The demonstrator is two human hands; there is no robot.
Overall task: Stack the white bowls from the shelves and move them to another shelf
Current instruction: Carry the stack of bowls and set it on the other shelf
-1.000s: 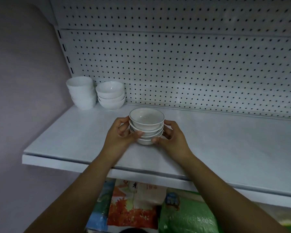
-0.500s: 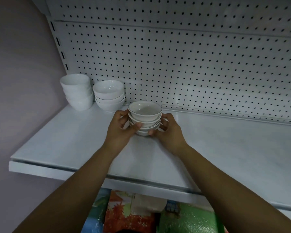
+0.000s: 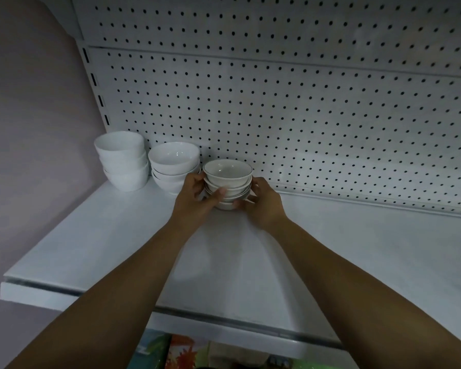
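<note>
A small stack of white bowls with thin dark rims (image 3: 228,173) is near the back of the white shelf (image 3: 357,249), close to the pegboard. My left hand (image 3: 197,199) grips its left side, thumb across the front. On the other side my right hand (image 3: 264,202) holds the stack, fingers curled behind it. Whether the stack's base touches the shelf I cannot tell. Two other stacks of plain white bowls stand to the left: one (image 3: 174,166) right beside my left hand, another (image 3: 123,159) in the back left corner.
A white pegboard back panel (image 3: 304,115) rises behind the shelf. A pale wall (image 3: 32,129) borders the left side. Colourful packaged goods (image 3: 181,352) show below the shelf's front edge. The shelf extends bare to the right.
Both hands have carried the rimmed stack away from me and leftward across the shelf, from its middle to the back beside the other stacks. The grip is unchanged.
</note>
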